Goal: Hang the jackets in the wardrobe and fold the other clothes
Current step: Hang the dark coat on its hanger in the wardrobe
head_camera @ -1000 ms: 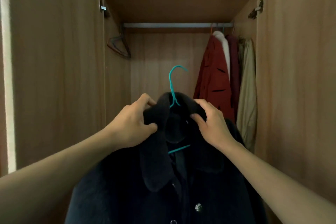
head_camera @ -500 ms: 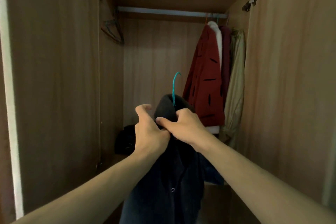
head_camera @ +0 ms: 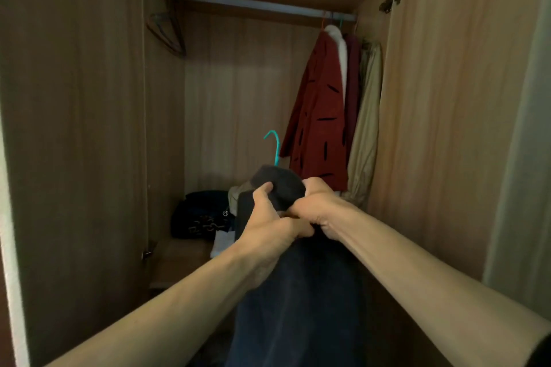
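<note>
A dark navy fleece jacket point(head_camera: 301, 292) hangs down from both my hands inside the open wardrobe. My left hand point(head_camera: 268, 217) and my right hand point(head_camera: 320, 211) are clenched together on its collar. The hook of a teal hanger point(head_camera: 275, 146) sticks up out of the collar. High above runs the metal rail point(head_camera: 253, 4). A red coat point(head_camera: 320, 116), a maroon garment and a beige jacket point(head_camera: 366, 119) hang from the rail's right end.
Empty dark hangers point(head_camera: 165, 31) hang at the rail's left end. A pile of dark and light clothes point(head_camera: 205, 214) lies on the wardrobe floor at the back left. Open doors point(head_camera: 74, 143) stand on both sides.
The jacket has turned from front-on to edge-on and both hands have closed together on the collar. The view has tilted down, showing the wardrobe floor and the clothes pile.
</note>
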The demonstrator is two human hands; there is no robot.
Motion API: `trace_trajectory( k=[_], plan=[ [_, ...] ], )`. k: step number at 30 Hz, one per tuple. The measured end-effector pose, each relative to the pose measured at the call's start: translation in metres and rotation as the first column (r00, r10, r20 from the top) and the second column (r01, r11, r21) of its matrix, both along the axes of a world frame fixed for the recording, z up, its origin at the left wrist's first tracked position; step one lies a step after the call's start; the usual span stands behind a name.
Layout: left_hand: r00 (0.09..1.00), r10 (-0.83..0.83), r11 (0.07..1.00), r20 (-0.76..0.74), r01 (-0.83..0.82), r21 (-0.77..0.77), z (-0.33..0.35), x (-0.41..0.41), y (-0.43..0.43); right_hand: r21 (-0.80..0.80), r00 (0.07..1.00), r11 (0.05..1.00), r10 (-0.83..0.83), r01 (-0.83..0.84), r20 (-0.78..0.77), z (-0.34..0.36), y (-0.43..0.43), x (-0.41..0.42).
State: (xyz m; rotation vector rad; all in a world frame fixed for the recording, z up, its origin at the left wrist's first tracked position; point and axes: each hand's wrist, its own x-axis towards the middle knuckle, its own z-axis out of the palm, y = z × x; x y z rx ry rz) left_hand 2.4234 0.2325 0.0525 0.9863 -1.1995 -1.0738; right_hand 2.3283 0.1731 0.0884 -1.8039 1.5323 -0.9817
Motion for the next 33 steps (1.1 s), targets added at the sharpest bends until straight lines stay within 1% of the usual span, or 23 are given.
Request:
trace_trajectory(
  k=[2,3,4,6,7,8,9,10,11,12,13,14,15,16,17,21,24,26,27,28,30,31,33],
  plan=[
    [0.987,-0.126,0.99,-0.098,0.132,0.058,-0.003,0.004,0.005,0.021,0.998,0.999,0.046,-0.045,-0.052,-0.003,0.005,-0.009],
    [0.981,-0.162,0.98,-0.109,0.173,0.095,-0.003,0.007,0.006,0.03,0.996,0.998,0.051,-0.049,-0.072,-0.007,0.007,-0.012],
    [0.98,-0.181,0.971,-0.079,0.191,0.143,-0.002,0.01,0.009,0.034,0.994,0.998,0.052,-0.049,-0.091,-0.013,0.006,-0.015],
    [0.986,-0.154,0.962,0.061,0.136,0.238,0.0,0.025,0.012,0.054,0.993,0.998,0.04,-0.034,-0.113,-0.023,0.004,-0.017],
    [0.982,-0.112,0.966,0.155,0.071,0.248,0.0,0.035,0.011,0.062,0.991,0.998,0.04,-0.032,-0.125,-0.027,0.002,-0.019],
    [0.961,-0.05,0.979,0.271,-0.006,0.205,-0.002,0.048,0.008,0.063,0.989,0.997,0.049,-0.041,-0.137,-0.03,-0.001,-0.022],
    [0.907,0.044,0.992,0.419,-0.091,0.093,-0.006,0.062,0.003,0.059,0.987,0.997,0.056,-0.048,-0.148,-0.031,-0.003,-0.025],
    [0.804,0.158,0.987,0.573,-0.153,-0.058,-0.011,0.076,-0.003,0.046,0.985,0.997,0.062,-0.056,-0.161,-0.029,0.0,-0.026],
    [0.669,0.266,0.964,0.694,-0.172,-0.203,-0.016,0.088,-0.009,0.025,0.984,0.997,0.07,-0.067,-0.166,-0.026,0.001,-0.027],
    [0.525,0.351,0.935,0.775,-0.155,-0.318,-0.02,0.096,-0.014,-0.009,0.982,0.996,0.089,-0.091,-0.164,-0.022,0.002,-0.028],
    [0.398,0.411,0.91,0.821,-0.12,-0.397,-0.025,0.102,-0.021,-0.052,0.98,0.991,0.113,-0.123,-0.163,-0.017,0.004,-0.028],
    [0.305,0.449,0.891,0.84,-0.086,-0.445,-0.027,0.107,-0.027,-0.091,0.976,0.983,0.146,-0.162,-0.161,-0.011,0.006,-0.029],
    [0.256,0.471,0.879,0.844,-0.061,-0.472,-0.028,0.113,-0.034,-0.122,0.971,0.972,0.18,-0.2,-0.156,-0.004,0.008,-0.031],
    [0.249,0.481,0.873,0.841,-0.046,-0.486,-0.027,0.117,-0.039,-0.136,0.966,0.963,0.212,-0.232,-0.144,0.003,0.01,-0.034],
    [0.263,0.498,0.861,0.826,-0.033,-0.508,-0.025,0.122,-0.044,-0.146,0.962,0.955,0.239,-0.257,-0.129,0.01,0.011,-0.036],
    [0.348,0.58,0.785,0.736,0.005,-0.62,-0.025,0.129,-0.064,-0.205,0.953,0.932,0.286,-0.3,-0.097,0.029,0.013,-0.045],
    [0.413,0.659,0.695,0.629,-0.015,-0.719,-0.03,0.122,-0.074,-0.237,0.944,0.916,0.295,-0.323,-0.146,0.031,0.008,-0.052],
    [0.427,0.717,0.626,0.55,-0.047,-0.779,-0.025,0.12,-0.082,-0.278,0.922,0.887,0.311,-0.369,-0.229,0.033,-0.004,-0.059],
    [0.42,0.745,0.594,0.519,-0.063,-0.802,-0.02,0.12,-0.086,-0.311,0.907,0.865,0.312,-0.395,-0.283,0.034,-0.011,-0.061],
    [0.406,0.771,0.563,0.491,-0.075,-0.823,-0.012,0.122,-0.093,-0.346,0.895,0.842,0.305,-0.413,-0.326,0.035,-0.021,-0.062],
    [0.385,0.813,0.505,0.437,-0.091,-0.858,0.005,0.125,-0.107,-0.445,0.897,0.797,0.261,-0.409,-0.356,0.036,-0.043,-0.063],
    [0.381,0.83,0.477,0.407,-0.105,-0.873,0.015,0.126,-0.115,-0.515,0.908,0.765,0.219,-0.387,-0.359,0.038,-0.056,-0.064],
    [0.383,0.854,0.428,0.352,-0.131,-0.894,0.037,0.129,-0.134,-0.675,0.937,0.673,0.081,-0.304,-0.34,0.043,-0.082,-0.063]
  ],
)
